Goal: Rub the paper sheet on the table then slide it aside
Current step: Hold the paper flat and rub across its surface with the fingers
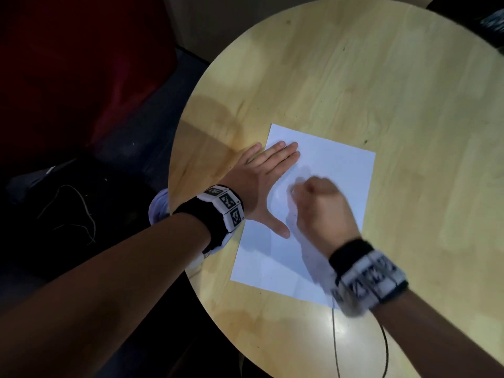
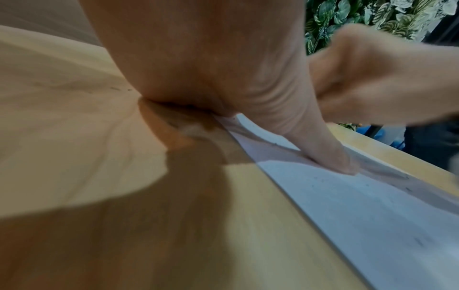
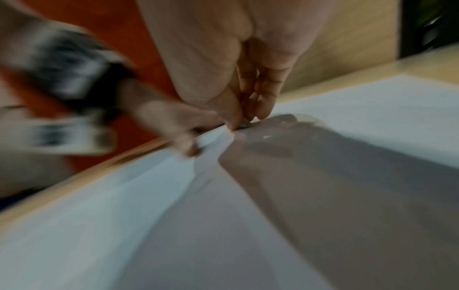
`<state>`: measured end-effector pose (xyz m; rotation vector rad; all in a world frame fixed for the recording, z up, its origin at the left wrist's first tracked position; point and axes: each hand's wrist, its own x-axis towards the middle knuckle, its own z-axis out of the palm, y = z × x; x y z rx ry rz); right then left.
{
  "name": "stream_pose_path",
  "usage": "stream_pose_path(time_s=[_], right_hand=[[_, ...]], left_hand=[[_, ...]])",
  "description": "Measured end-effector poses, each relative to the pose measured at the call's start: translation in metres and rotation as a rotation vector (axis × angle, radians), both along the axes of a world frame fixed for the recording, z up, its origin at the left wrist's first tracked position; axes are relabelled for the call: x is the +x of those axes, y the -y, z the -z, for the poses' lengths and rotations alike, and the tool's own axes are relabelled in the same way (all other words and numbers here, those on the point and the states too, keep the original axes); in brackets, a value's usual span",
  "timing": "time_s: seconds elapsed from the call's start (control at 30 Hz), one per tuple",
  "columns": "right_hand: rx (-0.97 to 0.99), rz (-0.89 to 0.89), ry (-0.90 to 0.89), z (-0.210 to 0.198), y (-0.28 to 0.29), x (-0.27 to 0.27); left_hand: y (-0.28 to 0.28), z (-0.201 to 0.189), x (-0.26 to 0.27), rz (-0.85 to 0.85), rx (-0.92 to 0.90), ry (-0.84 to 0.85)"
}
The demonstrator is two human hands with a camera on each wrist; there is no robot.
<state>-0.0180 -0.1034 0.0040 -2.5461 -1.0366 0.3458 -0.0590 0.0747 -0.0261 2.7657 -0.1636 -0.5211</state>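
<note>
Head view, paper sheet [image 1: 327, 170]: white, flat on the round wooden table [image 1: 354, 77], toward its near left side.
Head view, left hand [image 1: 261, 181]: flat, fingers straight and together over the sheet's left edge, thumb spread out onto the paper, heel on bare wood left of the sheet.
Head view, right hand [image 1: 319, 208]: blurred, curled into a loose fist over the middle of the sheet, fingertips turned down to the paper; cannot tell whether anything is pinched.
Head view, wristbands [image 1: 223, 205]: black-and-white patterned, one on each wrist.
Head view, cable [image 1: 334, 336]: thin, dark, on the table below the sheet's near corner.

Left wrist view, left hand [image 2: 198, 58]: palm heel on the table beside the sheet's edge, thumb [image 2: 323, 149] pressing down on the paper.
Left wrist view, right hand [image 2: 385, 82]: blurred, beyond the thumb, above the sheet.

Right wrist view, right hand [image 3: 223, 58]: fingers [image 3: 263, 98] bunched and curled, tips touching the sheet; something small and grey at the tips, too blurred to name.
Right wrist view, paper sheet [image 3: 124, 215]: fills the foreground, slightly rippled near the fingertips.
</note>
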Motion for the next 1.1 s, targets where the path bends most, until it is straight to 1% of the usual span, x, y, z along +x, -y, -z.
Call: stream_pose_path(time_s=[0.07,0.1,0.13,0.23,0.27,0.3,0.33,0.4,0.47,0.53,0.6,0.67,0.73,0.8,0.87,0.97,1.0,1.03,1.1], right_hand=[[0.03,-0.104,-0.081,-0.009,0.013,-0.026],[0.033,-0.147,-0.078,-0.01,0.012,-0.021],[0.021,-0.15,-0.064,-0.009,0.007,-0.007],[-0.012,0.023,0.086,0.001,-0.016,0.042],[-0.011,0.064,0.086,0.004,-0.018,0.045],[0.001,0.067,0.075,0.004,-0.017,0.038],[0.016,0.035,0.042,0.0,-0.013,0.024],[0.032,-0.097,-0.053,-0.01,0.001,-0.01],[0.016,-0.187,-0.08,-0.015,0.005,-0.011],[-0.014,-0.148,-0.037,-0.009,-0.006,0.016],[-0.031,-0.036,0.048,-0.002,-0.02,0.041],[-0.02,0.052,0.055,0.002,-0.022,0.035],[0.012,0.018,0.004,-0.002,-0.01,0.005],[0.017,-0.084,-0.079,-0.012,0.004,-0.02],[-0.011,-0.138,-0.075,-0.015,0.002,-0.009],[-0.037,-0.012,0.059,-0.005,-0.017,0.041],[-0.038,0.036,0.08,-0.002,-0.022,0.049],[-0.023,0.054,0.079,0.0,-0.022,0.047],[-0.013,0.021,0.013,-0.002,-0.012,0.018]], left_hand=[[0.0,0.002,-0.002,-0.001,-0.005,0.021],[0.0,0.001,-0.002,0.0,0.003,0.021],[0.0,0.0,0.0,0.006,0.013,0.009],[0.001,-0.002,0.003,0.015,0.019,-0.048],[0.001,-0.003,0.003,0.013,0.016,-0.051],[0.001,-0.002,0.003,0.012,0.016,-0.043],[0.001,-0.002,0.002,0.012,0.019,-0.027],[0.0,0.0,0.0,0.008,0.023,0.002],[0.0,0.0,0.0,0.005,0.024,-0.005],[0.001,-0.002,0.003,0.009,0.023,-0.028],[0.001,-0.001,0.004,0.001,0.015,-0.05],[0.001,-0.001,0.004,-0.007,0.007,-0.045],[0.002,0.0,0.003,-0.015,0.011,-0.01],[0.002,0.001,0.001,-0.021,0.013,0.02],[0.002,0.001,0.001,-0.019,0.012,0.014],[0.002,-0.001,0.004,-0.007,0.012,-0.044],[0.002,-0.002,0.004,-0.005,0.018,-0.055],[0.002,-0.002,0.005,-0.005,0.02,-0.058],[0.002,-0.002,0.003,-0.011,0.014,-0.042]])
